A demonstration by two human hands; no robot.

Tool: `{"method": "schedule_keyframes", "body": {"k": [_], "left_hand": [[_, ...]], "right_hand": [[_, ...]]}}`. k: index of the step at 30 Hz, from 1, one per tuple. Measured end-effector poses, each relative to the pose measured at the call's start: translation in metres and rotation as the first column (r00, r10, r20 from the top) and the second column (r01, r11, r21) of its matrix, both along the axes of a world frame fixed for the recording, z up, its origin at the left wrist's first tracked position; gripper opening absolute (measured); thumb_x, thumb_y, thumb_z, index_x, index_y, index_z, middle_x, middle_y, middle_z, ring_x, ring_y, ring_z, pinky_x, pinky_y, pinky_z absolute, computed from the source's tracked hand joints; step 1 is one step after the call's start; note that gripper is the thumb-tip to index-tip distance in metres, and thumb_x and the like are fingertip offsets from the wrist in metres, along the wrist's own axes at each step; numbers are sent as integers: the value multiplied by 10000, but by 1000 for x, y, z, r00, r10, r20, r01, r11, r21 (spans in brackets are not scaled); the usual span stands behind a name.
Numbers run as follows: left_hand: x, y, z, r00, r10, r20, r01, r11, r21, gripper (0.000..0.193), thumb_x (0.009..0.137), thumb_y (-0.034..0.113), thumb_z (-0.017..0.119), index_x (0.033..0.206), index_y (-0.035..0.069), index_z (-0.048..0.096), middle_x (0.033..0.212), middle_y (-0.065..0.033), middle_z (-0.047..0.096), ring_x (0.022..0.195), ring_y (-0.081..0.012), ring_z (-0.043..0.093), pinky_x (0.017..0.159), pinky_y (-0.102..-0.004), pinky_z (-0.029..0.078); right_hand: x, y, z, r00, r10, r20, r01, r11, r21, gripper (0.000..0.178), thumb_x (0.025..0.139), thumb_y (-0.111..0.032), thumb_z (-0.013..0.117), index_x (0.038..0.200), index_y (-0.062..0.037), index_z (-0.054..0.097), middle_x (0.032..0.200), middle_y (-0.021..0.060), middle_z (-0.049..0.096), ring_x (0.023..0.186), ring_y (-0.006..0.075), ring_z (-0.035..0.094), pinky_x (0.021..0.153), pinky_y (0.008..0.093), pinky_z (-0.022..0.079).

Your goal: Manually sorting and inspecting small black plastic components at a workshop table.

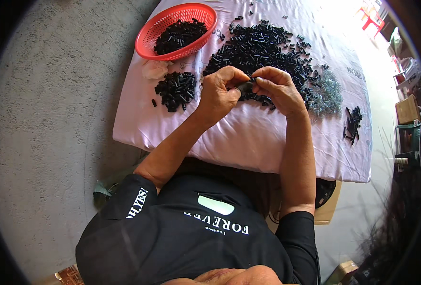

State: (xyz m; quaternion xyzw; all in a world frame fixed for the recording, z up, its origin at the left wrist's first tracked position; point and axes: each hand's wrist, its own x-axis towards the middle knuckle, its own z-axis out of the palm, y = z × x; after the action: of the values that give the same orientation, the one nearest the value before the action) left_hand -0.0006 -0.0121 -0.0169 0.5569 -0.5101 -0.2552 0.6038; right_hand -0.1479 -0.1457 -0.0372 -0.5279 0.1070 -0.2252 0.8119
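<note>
My left hand (220, 92) and my right hand (281, 90) meet over the near edge of a big heap of small black plastic pieces (255, 47). Thumb and fingers of each are pinched together, tip to tip, around a small black plastic piece (248, 84). The fingers cover most of it, so its exact shape is hard to see. To the left of my left hand lies a smaller pile of black pieces (174, 90). Beside my right hand is a mound of fine, silvery, wiry bits (328, 92), possibly small springs.
A red plastic basket (143, 40) with black pieces in it stands at the far left of the cloth-covered table (248, 145). A crumpled pale wad (156, 69) lies below it. Longer black parts (353, 124) sit near the right edge. Red chairs (373, 20) stand farther off.
</note>
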Motion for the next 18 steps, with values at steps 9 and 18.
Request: {"method": "schedule_keyframes", "body": {"k": [9, 18], "left_hand": [[2, 4, 8, 998, -52, -24, 54, 996, 76, 309, 735, -205, 467, 928, -29, 631, 980, -51, 609, 904, -102, 608, 852, -243, 501], [-3, 12, 17, 992, -62, -108, 72, 994, 85, 212, 785, -172, 565, 897, -15, 652, 905, -32, 635, 832, -77, 611, 756, -218, 512]], "right_hand": [[3, 2, -4, 1000, -24, 12, 24, 1000, 2, 140, 913, -39, 620, 1045, 3, 642, 867, 50, 669, 768, 112, 664, 705, 226, 566], [1, 6, 4, 999, 4, 41, 1, 992, -128, 125, 903, -4, 616, 1023, 22, 639, 890, 66, 652, 749, 118, 627, 699, 233, 539]]}}
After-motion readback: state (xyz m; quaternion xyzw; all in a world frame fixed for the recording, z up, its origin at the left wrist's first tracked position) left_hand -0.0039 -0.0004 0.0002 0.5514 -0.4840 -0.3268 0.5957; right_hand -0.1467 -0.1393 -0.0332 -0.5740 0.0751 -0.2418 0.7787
